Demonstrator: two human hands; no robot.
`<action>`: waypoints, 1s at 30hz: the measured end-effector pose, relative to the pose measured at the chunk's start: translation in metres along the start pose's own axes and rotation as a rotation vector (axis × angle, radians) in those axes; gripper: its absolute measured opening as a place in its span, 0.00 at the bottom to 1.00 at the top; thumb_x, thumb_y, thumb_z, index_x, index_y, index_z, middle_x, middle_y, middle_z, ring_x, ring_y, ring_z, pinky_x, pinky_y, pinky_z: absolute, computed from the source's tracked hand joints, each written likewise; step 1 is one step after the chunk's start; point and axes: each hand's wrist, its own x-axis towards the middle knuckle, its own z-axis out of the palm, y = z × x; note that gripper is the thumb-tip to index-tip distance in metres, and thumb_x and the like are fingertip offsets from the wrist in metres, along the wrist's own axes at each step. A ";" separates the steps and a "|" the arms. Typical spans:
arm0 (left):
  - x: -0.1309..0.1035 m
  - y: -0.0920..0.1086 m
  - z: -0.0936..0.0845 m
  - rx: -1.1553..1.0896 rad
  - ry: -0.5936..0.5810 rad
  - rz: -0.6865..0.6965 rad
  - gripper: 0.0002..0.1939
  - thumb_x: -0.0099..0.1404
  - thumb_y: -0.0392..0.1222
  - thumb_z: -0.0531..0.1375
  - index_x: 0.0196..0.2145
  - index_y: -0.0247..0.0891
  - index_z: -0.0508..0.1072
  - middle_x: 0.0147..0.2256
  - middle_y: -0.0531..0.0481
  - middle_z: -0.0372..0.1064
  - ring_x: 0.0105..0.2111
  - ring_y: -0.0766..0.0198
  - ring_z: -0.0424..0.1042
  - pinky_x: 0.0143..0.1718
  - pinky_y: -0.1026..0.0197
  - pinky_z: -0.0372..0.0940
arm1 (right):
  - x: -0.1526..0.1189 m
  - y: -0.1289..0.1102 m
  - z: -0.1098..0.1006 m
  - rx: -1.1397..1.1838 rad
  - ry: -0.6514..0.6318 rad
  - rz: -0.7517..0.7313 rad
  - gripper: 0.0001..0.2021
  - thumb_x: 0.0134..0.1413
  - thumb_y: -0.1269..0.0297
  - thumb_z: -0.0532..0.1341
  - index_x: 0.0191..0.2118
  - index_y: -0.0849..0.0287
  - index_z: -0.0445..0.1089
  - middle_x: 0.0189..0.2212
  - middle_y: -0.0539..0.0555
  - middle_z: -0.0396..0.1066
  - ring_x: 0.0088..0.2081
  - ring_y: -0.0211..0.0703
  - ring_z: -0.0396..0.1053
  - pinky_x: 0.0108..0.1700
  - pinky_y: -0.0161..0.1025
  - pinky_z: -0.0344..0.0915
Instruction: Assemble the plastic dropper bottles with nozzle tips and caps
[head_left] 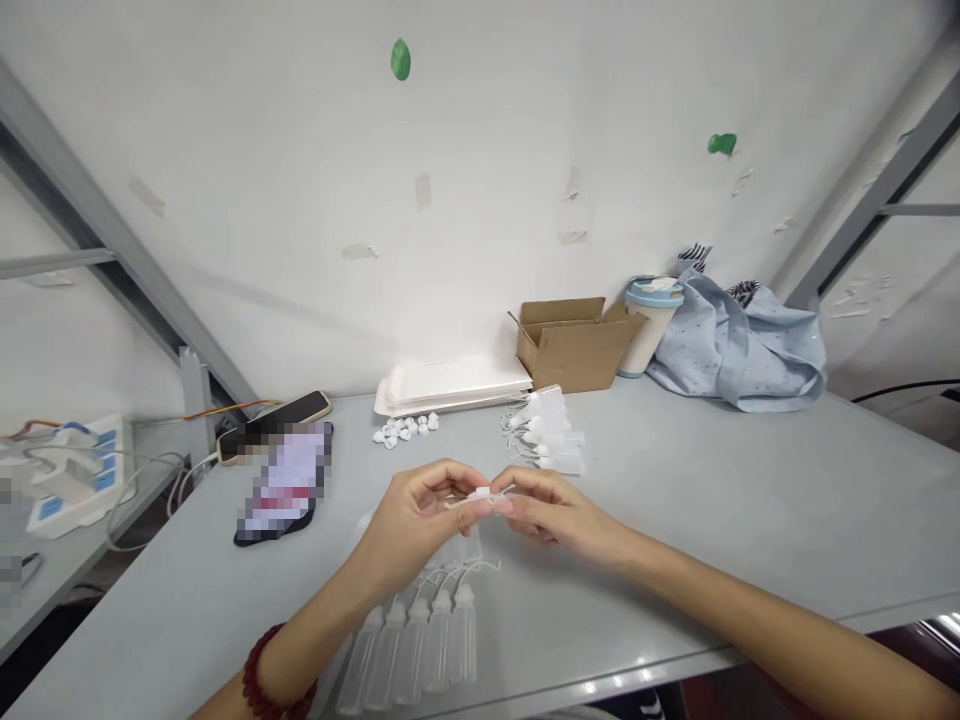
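My left hand (pixel 427 510) and my right hand (pixel 551 510) meet above the middle of the table, fingertips pinched together. Between them is a small white plastic cap (pixel 482 492) with a thin translucent part; the fingers hide most of it. Below my left hand, a row of clear squeeze bottles (pixel 420 650) with white tops and thin curved spouts lies near the front edge. More clear bottles (pixel 469 546) lie partly hidden behind my left wrist. Beyond my right hand is a bunch of similar spouted bottles (pixel 551 432). A cluster of small white caps (pixel 405 430) sits farther back.
Along the wall are flat white boxes (pixel 457 380), an open cardboard box (pixel 574 350), a lidded cup (pixel 649 325) and a light blue cloth bag (pixel 742 345). Two phones (pixel 285 480) (pixel 277 425) lie at left, near a power strip (pixel 82 475) with cables.
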 end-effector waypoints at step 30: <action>0.000 -0.001 -0.004 0.317 -0.032 0.135 0.07 0.57 0.42 0.64 0.33 0.35 0.76 0.29 0.49 0.73 0.30 0.63 0.70 0.32 0.64 0.65 | -0.002 -0.007 0.001 0.075 -0.039 0.154 0.15 0.54 0.50 0.60 0.35 0.57 0.60 0.18 0.41 0.47 0.20 0.30 0.42 0.22 0.32 0.38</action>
